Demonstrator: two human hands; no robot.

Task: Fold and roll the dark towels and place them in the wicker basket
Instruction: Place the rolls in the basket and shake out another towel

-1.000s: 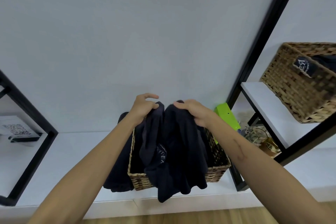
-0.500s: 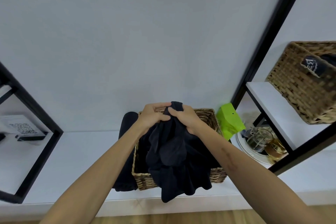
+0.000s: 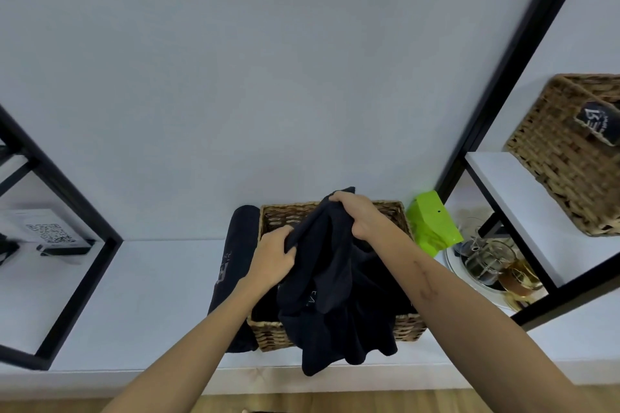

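A dark towel (image 3: 339,305) hangs bunched over the wicker basket (image 3: 407,329) on the white shelf, its lower end drooping past the basket's front rim. My left hand (image 3: 273,256) grips the towel's left fold, lower down. My right hand (image 3: 359,214) holds its top edge above the basket's back rim. A second dark towel (image 3: 235,265) with pale lettering lies flat on the shelf just left of the basket, partly behind my left forearm. The inside of the basket is mostly hidden by the held towel.
A lime green box (image 3: 431,223) leans right of the basket. Glass vessels on a round tray (image 3: 493,265) stand further right. Another wicker basket (image 3: 567,157) with dark cloth sits on a higher shelf at right. Black frame posts (image 3: 503,67) flank the bay. A QR card (image 3: 50,233) stands left.
My hands came together, then my left hand slid down the towel while my right stayed at the top. The view has shifted slightly, with the basket lower in the frame.
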